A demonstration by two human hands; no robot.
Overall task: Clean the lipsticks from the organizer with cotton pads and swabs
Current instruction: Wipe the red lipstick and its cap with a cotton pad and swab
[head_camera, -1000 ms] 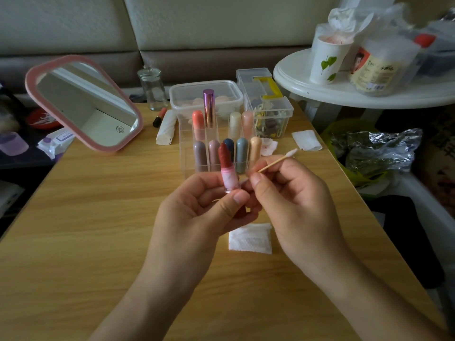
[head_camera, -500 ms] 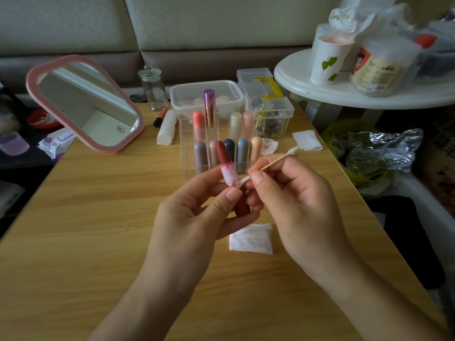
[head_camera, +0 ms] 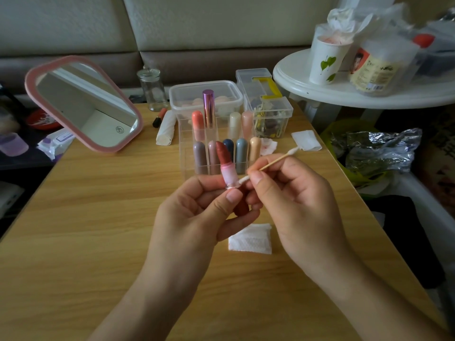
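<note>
My left hand (head_camera: 197, 212) grips an uncapped lipstick (head_camera: 227, 168) upright, its dark red bullet rising from a pink inner tube. My right hand (head_camera: 293, 203) pinches a wooden cotton swab (head_camera: 273, 163), whose lower tip touches the pink tube's base on its right side. Behind the hands stands the clear acrylic organizer (head_camera: 187, 153) with several capped lipsticks in its slots. A white cotton pad (head_camera: 251, 239) lies on the wooden table (head_camera: 86, 217) under my hands.
A pink-framed mirror (head_camera: 83, 104) leans at the left. A glass jar (head_camera: 152, 89), a clear lidded box (head_camera: 205, 94), a swab box (head_camera: 268, 114), a rolled tissue (head_camera: 166, 129) and used pads (head_camera: 306, 140) sit behind the organizer. A white side table (head_camera: 344, 92) stands right, above a foil bag (head_camera: 374, 151).
The lipstick rose slightly and tilted. The swab's lower tip came down from my fingers to the base of the pink tube.
</note>
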